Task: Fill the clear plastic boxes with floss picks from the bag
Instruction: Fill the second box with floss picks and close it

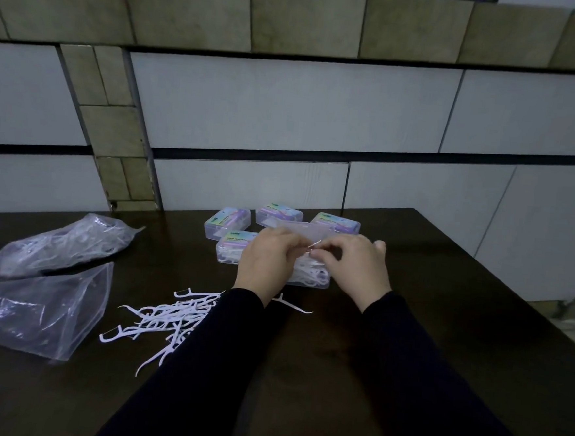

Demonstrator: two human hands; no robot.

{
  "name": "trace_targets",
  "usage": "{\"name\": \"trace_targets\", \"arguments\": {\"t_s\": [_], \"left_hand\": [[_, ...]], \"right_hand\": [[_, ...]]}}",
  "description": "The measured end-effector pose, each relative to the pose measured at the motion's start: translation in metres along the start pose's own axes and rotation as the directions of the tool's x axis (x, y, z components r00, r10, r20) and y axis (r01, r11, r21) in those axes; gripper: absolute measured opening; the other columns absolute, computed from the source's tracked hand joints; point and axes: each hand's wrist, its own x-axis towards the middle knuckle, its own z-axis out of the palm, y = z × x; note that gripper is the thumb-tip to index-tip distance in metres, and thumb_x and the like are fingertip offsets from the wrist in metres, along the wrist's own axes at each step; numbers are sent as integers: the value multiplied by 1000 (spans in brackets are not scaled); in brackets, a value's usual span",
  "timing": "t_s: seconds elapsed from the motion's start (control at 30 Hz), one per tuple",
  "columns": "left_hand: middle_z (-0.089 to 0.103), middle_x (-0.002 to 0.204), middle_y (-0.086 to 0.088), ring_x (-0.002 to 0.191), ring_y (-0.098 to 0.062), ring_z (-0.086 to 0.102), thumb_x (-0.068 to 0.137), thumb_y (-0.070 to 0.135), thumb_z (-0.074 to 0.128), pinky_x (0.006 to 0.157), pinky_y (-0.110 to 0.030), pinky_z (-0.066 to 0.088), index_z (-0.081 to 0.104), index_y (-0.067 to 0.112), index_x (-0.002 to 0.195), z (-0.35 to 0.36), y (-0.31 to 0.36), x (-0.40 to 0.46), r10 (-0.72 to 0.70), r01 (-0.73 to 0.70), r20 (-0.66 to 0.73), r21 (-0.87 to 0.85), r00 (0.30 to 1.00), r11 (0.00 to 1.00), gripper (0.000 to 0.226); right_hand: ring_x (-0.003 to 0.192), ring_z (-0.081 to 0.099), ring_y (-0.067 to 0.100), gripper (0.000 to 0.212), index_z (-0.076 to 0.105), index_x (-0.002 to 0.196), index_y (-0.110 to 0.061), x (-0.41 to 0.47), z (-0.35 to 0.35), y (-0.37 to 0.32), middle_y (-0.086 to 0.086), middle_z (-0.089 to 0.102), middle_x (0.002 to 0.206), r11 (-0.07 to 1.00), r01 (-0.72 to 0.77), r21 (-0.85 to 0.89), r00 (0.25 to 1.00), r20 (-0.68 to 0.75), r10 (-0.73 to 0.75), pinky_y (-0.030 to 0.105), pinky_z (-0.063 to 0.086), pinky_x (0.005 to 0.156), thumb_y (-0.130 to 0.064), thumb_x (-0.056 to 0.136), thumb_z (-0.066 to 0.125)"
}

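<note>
Both hands work over an open clear box that is already well filled with white floss picks. The left hand and the right hand meet above it, and their grip together pinches one pick by its ends, just over the box. Its raised lid stands right behind the grip.

Four closed boxes sit just beyond the grip. The loose pile of picks lies on the surface below and to the left of it, and the bag with picks is farther left, with a flatter bag in front of it.

I judge this box is nearly full. Next, the held pick should be laid flat among the others, so that the lid can close.
</note>
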Motion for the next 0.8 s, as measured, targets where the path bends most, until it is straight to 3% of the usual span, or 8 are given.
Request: {"name": "trace_targets", "arguments": {"t_s": [0.2, 0.3, 0.4, 0.53, 0.73, 0.8], "left_hand": [[67, 111, 8, 103, -10, 53, 96, 27, 53, 89, -25, 41, 67, 30, 116, -3, -4, -1, -56, 56, 80, -7, 995, 998, 25], [65, 113, 10, 108, -8, 54, 97, 29, 52, 89, -21, 38, 66, 29, 116, -12, -7, 0, -138, 141, 45, -88, 989, 986, 24], [66, 108, 11, 99, -8, 57, 94, 32, 56, 83, -22, 42, 68, 29, 108, -23, -17, -1, -214, 214, 4, 14, 977, 977, 19], [67, 96, 9, 91, -10, 60, 90, 34, 61, 82, -31, 52, 70, 30, 96, -27, -20, -6, -325, 318, 145, 71, 935, 946, 12], [67, 99, 7, 84, -7, 54, 94, 31, 57, 76, -23, 45, 71, 27, 98, -26, -13, -9, -317, 309, 148, 71, 937, 948, 15], [67, 101, 7, 84, -6, 54, 94, 29, 56, 76, -22, 44, 71, 26, 99, -27, -13, -9, -316, 311, 147, 60, 937, 949, 16]], "right_hand": [[80, 51, 5, 8, 56, 89, -35, -2, -1, 6, -17, 54, 80, 991, -118, 55, 992, 40, 116, 31, 24, 82, -41, 89, 62], [83, 53, 6, 11, 55, 100, -35, -3, -2, 6, -16, 54, 81, 989, -144, 33, 988, 68, 142, 32, 26, 83, -37, 91, 60], [83, 51, 6, 16, 56, 106, -35, -3, 0, 6, -17, 55, 84, 985, -174, 9, 980, 104, 172, 34, 28, 86, -37, 91, 60], [87, 52, 7, 13, 65, 103, -32, -4, -1, 1, -14, 64, 98, 986, -162, -46, 982, 87, 166, 35, 29, 90, -33, 93, 58], [93, 55, 10, 6, 60, 95, -34, -5, 1, 1, -14, 56, 90, 985, -174, 12, 982, 74, 173, 37, 30, 88, -38, 92, 58], [94, 52, 11, 17, 53, 99, -31, -5, -2, 1, -11, 53, 97, 978, -202, 49, 973, 125, 194, 39, 32, 91, -44, 90, 59]]}}
